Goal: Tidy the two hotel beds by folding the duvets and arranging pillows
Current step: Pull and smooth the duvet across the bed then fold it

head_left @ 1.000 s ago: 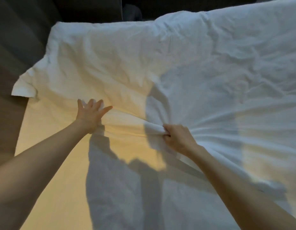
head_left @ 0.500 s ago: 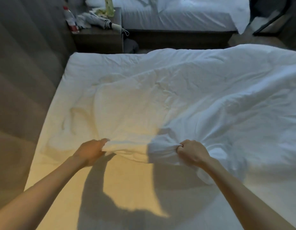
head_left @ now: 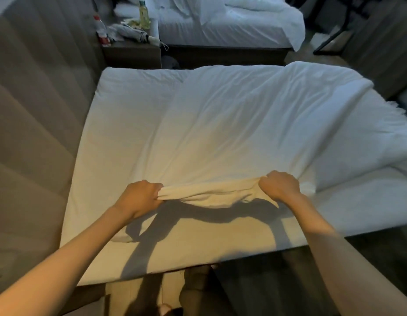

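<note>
Both fists closed on one edge: left hand and right hand each pinch the near hem of the white, wrinkled cotton duvet, with the hem bunched and lifted taut between them.

Item, change: a second ago the left hand lay flat and open on the cloth while only the right gripped; half a second ago it had closed on the edge. The hands now stand wider apart, and the duvet beyond the grip has gone from heaped and crumpled to spread nearly flat.

Item, position: duvet lies across the near bed, ahead of both fists, its far end sagging off to the right.

Item, below the grip: bare white fitted sheet, in warm light and arm shadow.

Item, left of the grip: grey padded headboard.

Item, far beyond: dark wooden nightstand with bottles; second unmade white bed.

Judgement: two-handed hold secured, duvet straightened, ready for folding; pillows not in view on this bed.
</note>
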Available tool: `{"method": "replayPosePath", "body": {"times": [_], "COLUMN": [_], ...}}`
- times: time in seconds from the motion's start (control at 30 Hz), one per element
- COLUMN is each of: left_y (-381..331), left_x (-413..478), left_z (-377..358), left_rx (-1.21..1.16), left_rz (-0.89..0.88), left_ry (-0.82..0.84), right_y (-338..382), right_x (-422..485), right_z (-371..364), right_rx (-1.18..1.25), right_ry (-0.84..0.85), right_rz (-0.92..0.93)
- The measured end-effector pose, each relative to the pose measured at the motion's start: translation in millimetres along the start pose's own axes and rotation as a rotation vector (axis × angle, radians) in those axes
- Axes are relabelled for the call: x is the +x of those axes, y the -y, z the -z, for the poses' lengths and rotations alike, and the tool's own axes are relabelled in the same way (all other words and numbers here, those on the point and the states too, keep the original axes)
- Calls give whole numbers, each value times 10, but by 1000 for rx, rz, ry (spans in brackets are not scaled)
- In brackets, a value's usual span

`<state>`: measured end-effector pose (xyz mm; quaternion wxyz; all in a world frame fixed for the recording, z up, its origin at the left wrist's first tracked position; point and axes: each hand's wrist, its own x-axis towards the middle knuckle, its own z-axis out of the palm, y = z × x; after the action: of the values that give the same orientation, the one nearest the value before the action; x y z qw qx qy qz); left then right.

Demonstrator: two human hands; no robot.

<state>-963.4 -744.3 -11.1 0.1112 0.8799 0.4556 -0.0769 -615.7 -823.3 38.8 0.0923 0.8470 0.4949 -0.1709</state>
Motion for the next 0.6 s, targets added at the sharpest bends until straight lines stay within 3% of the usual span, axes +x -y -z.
{"method": "replayPosePath", "body": {"times": [0.2,0.47,0.6], "left_y": [-61,-238,-322], "left_x": [-772,-824,-670], "left_z": [-181,-662,-462], "left_rx": [66,163,193], "left_rz": [-46,-111,-86], "left_ry": [23,391,366], "right_y": [7,-108,-31], "right_x": [-599,-733,-677], "right_z": [-222,-1063,-1018], "right_rx": [-26,123,186], "right_ry": [49,505,282], "right_rz": [-3,84,164]}}
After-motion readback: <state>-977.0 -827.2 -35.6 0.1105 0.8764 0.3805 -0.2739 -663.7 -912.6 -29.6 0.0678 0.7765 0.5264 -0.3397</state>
